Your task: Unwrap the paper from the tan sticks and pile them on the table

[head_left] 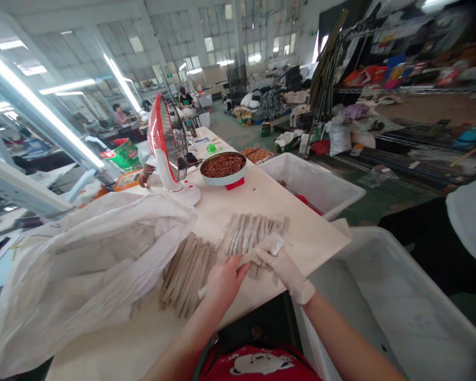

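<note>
My bare left hand [222,280] is closed around one end of a thin tan strip [246,258] at the table's near edge. My right hand [283,267], in a white glove, pinches the other end of the same strip. A row of silvery-tan strips [254,230] lies just beyond my hands. A heap of plain tan strips [186,272] lies to the left of my left hand. Both heaps rest on the cream table [285,211].
A big crumpled white plastic bag [87,270] covers the table's left. A red-and-white fan [168,145] and a bowl of brown pieces [223,166] stand further back. White bins [313,182] [384,301] sit right of the table. People sit at distant desks.
</note>
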